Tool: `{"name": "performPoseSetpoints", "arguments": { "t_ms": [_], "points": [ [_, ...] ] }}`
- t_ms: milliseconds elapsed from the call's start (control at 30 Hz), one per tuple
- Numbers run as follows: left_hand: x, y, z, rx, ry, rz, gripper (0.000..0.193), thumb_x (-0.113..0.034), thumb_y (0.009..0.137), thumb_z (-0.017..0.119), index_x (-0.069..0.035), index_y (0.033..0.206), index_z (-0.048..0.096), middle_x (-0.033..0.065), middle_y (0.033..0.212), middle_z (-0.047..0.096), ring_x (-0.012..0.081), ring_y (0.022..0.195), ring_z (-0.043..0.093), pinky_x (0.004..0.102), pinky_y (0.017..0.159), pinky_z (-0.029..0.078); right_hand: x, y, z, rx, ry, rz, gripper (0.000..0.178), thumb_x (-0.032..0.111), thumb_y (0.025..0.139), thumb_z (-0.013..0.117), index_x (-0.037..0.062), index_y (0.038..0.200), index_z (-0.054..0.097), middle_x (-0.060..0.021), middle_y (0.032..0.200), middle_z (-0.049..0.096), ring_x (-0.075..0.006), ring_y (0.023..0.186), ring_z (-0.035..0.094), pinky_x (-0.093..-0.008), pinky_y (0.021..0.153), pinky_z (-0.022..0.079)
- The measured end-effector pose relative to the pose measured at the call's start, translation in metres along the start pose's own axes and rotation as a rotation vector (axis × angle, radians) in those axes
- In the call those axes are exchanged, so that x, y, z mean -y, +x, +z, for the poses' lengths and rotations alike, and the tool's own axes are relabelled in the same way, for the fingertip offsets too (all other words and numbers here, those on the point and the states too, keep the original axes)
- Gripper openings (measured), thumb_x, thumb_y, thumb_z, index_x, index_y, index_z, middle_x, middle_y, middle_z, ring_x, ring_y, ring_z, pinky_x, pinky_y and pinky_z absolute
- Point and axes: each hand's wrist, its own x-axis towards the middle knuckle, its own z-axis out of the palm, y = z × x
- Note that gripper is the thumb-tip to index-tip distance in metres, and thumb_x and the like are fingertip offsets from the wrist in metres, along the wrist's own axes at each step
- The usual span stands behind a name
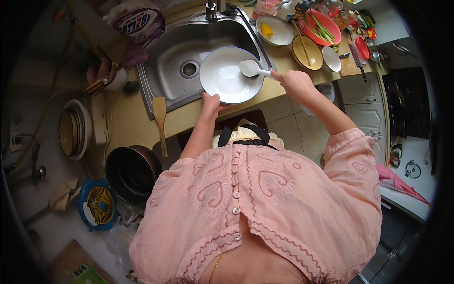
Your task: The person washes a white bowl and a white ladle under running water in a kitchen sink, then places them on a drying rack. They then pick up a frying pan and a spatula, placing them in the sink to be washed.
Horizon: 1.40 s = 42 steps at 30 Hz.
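A wide white bowl (227,87) with a thin blue rim is tilted over the front right part of the steel sink (170,80). My left hand (212,105) grips its near rim, thumb on the inside edge. In my right hand (294,84), a white dish brush (249,68) is held by its handle. Its rounded head is over the bowl's right inner side, and dark bristles seem to show beneath it. Whitish liquid or foam lies in the bowl's bottom. Fingers of my left hand under the bowl are hidden.
Above the sink stands a faucet (211,12). A wooden spatula (160,118) lies across the counter's front edge, with a dark pot (133,173) nearby. Right of the sink are a yellow bowl (302,51), a pink basin (326,33) and a knife (359,64).
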Motion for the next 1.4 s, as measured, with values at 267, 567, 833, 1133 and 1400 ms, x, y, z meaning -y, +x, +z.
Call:
{"name": "performPoseSetpoints", "arguments": {
  "t_ms": [267, 567, 833, 1133, 1400],
  "points": [
    [0.000, 0.004, -0.011, -0.045, 0.012, -0.008, 0.052, 0.012, 0.070, 0.026, 0.005, 0.121, 0.038, 0.0238, 0.108, 0.053, 0.0356, 0.088, 0.061, 0.0458, 0.064, 0.058, 0.022, -0.006, -0.018, 0.023, -0.232, 0.015, 0.053, 0.005, 0.079, 0.050, 0.0249, 0.128, 0.043, -0.0074, 0.071, 0.055, -0.0236, 0.062, 0.061, -0.0357, 0.050, 0.046],
    [-0.009, 0.002, -0.005, -0.012, 0.010, -0.022, 0.048, 0.011, 0.073, 0.026, 0.005, 0.119, 0.038, 0.0235, 0.107, 0.054, 0.0351, 0.085, 0.062, 0.0451, 0.060, 0.058, 0.022, 0.009, -0.018, 0.051, -0.165, 0.076, 0.029, 0.014, 0.089, 0.042, 0.0186, 0.114, 0.054, -0.0080, 0.073, 0.059, -0.0239, 0.068, 0.062, -0.0364, 0.054, 0.048],
    [-0.007, 0.001, -0.004, -0.035, 0.029, -0.008, 0.048, 0.011, 0.073, 0.027, 0.004, 0.120, 0.036, 0.0231, 0.107, 0.053, 0.0349, 0.086, 0.062, 0.0453, 0.059, 0.058, 0.027, -0.028, -0.033, 0.198, -0.014, -0.019, 0.042, 0.013, 0.083, 0.049, 0.0226, 0.124, 0.049, -0.0115, 0.067, 0.058, -0.0301, 0.061, 0.058, -0.0414, 0.053, 0.045],
    [-0.006, -0.002, 0.003, -0.102, 0.053, -0.001, 0.050, 0.012, 0.073, 0.033, 0.001, 0.122, 0.034, 0.0215, 0.112, 0.050, 0.0356, 0.090, 0.060, 0.0452, 0.063, 0.059, 0.064, 0.024, 0.028, 0.096, 0.343, -0.149, 0.041, 0.016, 0.082, 0.052, 0.0222, 0.122, 0.050, -0.0134, 0.079, 0.062, -0.0317, 0.067, 0.060, -0.0412, 0.058, 0.047],
    [-0.025, 0.008, 0.004, -0.027, 0.017, -0.131, 0.043, 0.008, 0.074, 0.039, 0.001, 0.116, 0.045, 0.0184, 0.097, 0.059, 0.0319, 0.078, 0.064, 0.0420, 0.057, 0.058, 0.040, 0.075, 0.035, 0.010, 0.328, -0.032, 0.033, 0.020, 0.086, 0.049, 0.0214, 0.119, 0.052, -0.0116, 0.085, 0.063, -0.0304, 0.076, 0.061, -0.0415, 0.063, 0.048]
  ]
}}
